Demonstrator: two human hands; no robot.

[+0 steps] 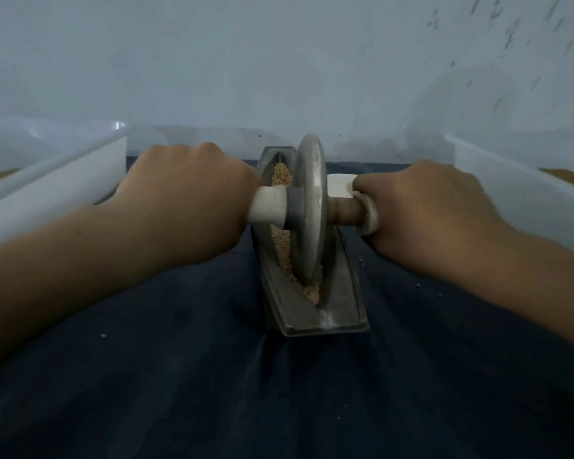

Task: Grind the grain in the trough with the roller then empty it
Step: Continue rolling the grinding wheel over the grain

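Both hands, left hand and right hand, grip the roller handles. Grinding is underway; grain looks coarse. Next: roll along the trough.

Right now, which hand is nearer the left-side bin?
Left. The left hand grips the roller beside the bin; the right hand grips its other end, across the trough.
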